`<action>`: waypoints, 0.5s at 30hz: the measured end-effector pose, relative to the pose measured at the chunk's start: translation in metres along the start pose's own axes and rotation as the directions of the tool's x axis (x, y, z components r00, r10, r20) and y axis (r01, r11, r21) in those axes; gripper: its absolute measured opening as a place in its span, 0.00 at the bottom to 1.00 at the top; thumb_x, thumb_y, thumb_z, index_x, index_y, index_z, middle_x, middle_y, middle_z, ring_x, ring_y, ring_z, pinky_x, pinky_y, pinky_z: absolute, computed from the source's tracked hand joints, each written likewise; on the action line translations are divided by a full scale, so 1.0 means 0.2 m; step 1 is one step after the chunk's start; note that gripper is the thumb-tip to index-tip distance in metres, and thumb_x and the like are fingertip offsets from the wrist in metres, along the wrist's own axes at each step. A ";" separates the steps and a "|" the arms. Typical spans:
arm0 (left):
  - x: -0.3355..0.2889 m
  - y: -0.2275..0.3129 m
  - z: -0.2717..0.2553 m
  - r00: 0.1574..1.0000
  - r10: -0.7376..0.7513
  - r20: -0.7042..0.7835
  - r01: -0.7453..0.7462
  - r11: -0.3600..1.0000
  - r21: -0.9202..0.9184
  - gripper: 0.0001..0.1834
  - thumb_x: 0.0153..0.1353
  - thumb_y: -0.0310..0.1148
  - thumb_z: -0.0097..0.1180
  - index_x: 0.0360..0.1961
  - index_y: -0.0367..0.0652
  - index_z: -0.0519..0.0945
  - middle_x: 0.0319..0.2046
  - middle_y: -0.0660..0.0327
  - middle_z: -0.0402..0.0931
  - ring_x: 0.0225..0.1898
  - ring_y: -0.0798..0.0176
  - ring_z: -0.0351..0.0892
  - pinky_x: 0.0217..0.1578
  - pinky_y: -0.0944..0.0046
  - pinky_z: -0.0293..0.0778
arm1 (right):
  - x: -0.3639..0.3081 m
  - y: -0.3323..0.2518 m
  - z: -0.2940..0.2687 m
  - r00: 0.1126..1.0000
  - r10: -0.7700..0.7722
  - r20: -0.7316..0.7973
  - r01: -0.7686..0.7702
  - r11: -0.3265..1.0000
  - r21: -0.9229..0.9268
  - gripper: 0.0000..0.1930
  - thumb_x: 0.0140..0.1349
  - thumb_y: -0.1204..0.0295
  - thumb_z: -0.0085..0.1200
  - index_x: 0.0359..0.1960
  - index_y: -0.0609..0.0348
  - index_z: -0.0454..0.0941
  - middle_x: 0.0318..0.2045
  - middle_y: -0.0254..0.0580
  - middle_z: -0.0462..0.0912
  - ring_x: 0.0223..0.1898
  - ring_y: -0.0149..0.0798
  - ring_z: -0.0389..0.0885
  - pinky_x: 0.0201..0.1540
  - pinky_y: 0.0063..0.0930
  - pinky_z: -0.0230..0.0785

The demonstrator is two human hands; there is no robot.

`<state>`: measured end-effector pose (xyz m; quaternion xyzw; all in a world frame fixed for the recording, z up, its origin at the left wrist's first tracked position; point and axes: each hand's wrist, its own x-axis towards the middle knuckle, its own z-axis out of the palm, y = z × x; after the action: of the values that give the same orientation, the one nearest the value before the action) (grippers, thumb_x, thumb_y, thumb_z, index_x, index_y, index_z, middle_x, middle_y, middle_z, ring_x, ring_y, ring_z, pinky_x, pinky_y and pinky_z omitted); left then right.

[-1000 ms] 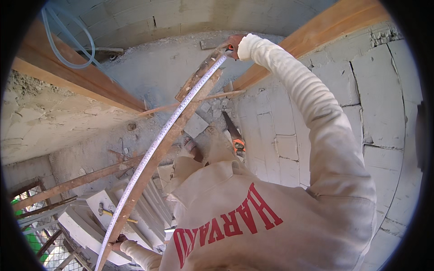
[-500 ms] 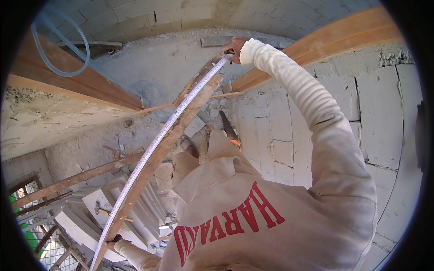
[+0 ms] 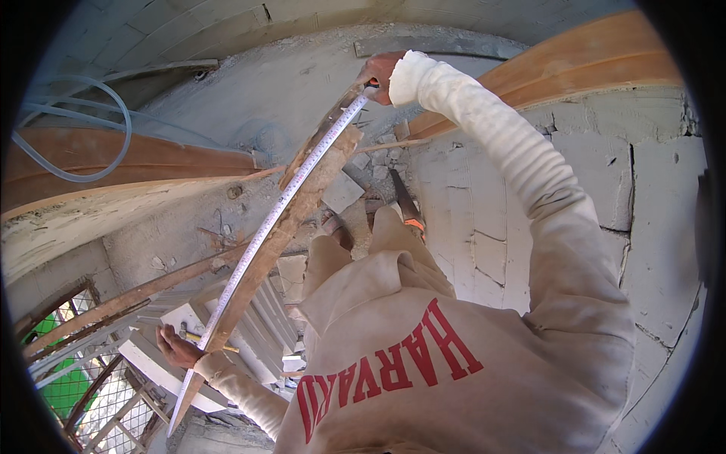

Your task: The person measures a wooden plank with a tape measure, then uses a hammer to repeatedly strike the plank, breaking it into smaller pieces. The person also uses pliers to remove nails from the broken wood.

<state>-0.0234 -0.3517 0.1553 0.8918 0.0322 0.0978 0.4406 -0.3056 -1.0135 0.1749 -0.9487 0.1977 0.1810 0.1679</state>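
Observation:
A long wooden board [image 3: 266, 256] slants from upper middle to lower left, with a white tape measure blade [image 3: 284, 203] stretched along it. At the far end, my right hand [image 3: 383, 76] is closed around the tape measure; a bit of orange shows in the grip, and the fingers hide most of its case. My left hand [image 3: 179, 348] is beside the board's near part, its fingers loosely apart and apparently holding nothing. The blade passes close to my left wrist and runs on to a free end below it. Whether that wrist touches the board, I cannot tell.
A handsaw [image 3: 406, 198] stands near my feet. A hammer [image 3: 208, 340] lies on stacked pale panels [image 3: 261, 321]. Orange-brown wooden frames flank both sides, with clear hose [image 3: 127, 144] at left. A block wall [image 3: 484, 227] rises at right; rubble lies on the floor.
My left hand has moved up and away from the board's lower end, and its fingers have opened. My right hand keeps its grip. The whole view has turned slightly.

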 end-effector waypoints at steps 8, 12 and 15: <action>-0.54 1.20 1.38 0.382 0.412 0.827 -0.147 0.911 -0.386 0.21 0.74 0.35 0.60 0.61 0.30 0.80 0.52 0.53 0.85 0.54 0.65 0.82 0.59 0.66 0.74 | -0.02 0.02 0.02 0.998 0.057 -0.030 -0.058 0.998 -0.017 0.21 0.53 0.58 0.63 0.48 0.49 0.83 0.47 0.46 0.87 0.48 0.54 0.87 0.51 0.45 0.80; -0.81 1.40 1.78 0.089 0.290 0.953 -0.283 0.925 -0.255 0.24 0.74 0.41 0.58 0.62 0.32 0.80 0.55 0.54 0.84 0.56 0.63 0.81 0.61 0.65 0.71 | -0.06 0.01 0.00 0.997 0.023 -0.069 -0.019 0.998 0.057 0.21 0.54 0.57 0.63 0.49 0.50 0.82 0.46 0.48 0.87 0.49 0.55 0.87 0.50 0.46 0.80; -0.91 1.39 1.92 -0.082 0.132 0.988 -0.150 0.978 -0.144 0.24 0.75 0.45 0.56 0.58 0.34 0.83 0.48 0.60 0.85 0.47 0.67 0.81 0.51 0.67 0.73 | -0.10 0.00 0.01 0.995 -0.002 -0.100 0.012 0.995 0.100 0.22 0.55 0.58 0.63 0.49 0.52 0.83 0.46 0.48 0.86 0.48 0.55 0.86 0.50 0.46 0.79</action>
<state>-0.1321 -0.8466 0.1223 0.6814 -0.3913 -0.5373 0.3064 -0.3234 -1.0064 0.1814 -0.9475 0.2115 0.1227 0.2061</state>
